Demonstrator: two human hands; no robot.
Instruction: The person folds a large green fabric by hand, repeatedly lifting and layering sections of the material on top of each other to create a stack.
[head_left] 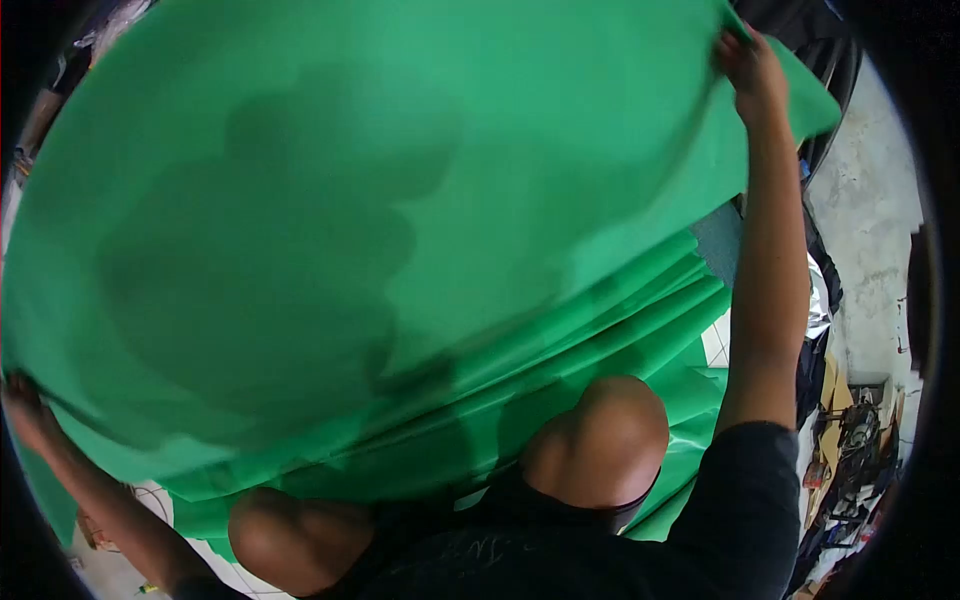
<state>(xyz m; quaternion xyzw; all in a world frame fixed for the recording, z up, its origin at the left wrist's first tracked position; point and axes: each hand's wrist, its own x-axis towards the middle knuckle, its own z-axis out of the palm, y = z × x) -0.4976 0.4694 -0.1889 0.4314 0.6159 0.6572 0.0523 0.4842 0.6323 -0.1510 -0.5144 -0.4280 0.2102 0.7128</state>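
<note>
A large sheet of green fabric (520, 120) spreads across most of the view, raised and stretched between my two arms, with dark shadows on it. At the upper right, my right hand (750, 70) is closed on the fabric's edge, and a corner hangs out past it. Far to the left, my left hand (28, 410) grips the near left edge; its fingers are partly cut off by the frame's border. More of the green cloth lies in folds below the raised part, around my bent knees (600, 440).
White floor tiles (716, 340) show beside the folds. A grey wall (870, 210) stands on the right, with a cluttered pile of tools and cardboard (850, 450) along it. Black material (800, 30) hangs at the upper right, and silvery foil (818, 300) lies lower down.
</note>
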